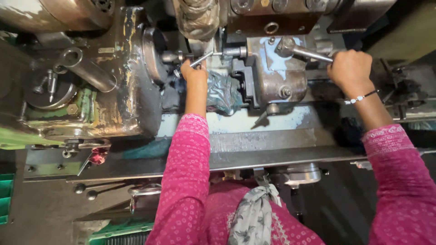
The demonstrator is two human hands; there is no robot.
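I look down on a worn metal lathe. My left hand (193,72) reaches in next to the chuck (153,54) and grips a thin shiny metal rod (202,58) that slants up toward the tool post. My right hand (350,68) is closed around the end of a steel lever handle (312,54) that sticks out from the grey carriage block (277,75). Both sleeves are pink with a white pattern. A thin beaded bracelet sits on my right wrist.
A crumpled blue-green plastic sheet (224,93) lies below the rod. The headstock (113,77) with a thick cylindrical lever (88,68) fills the left. The steel bed rail (272,156) runs across in front of me. Green crates (5,197) stand at the lower left.
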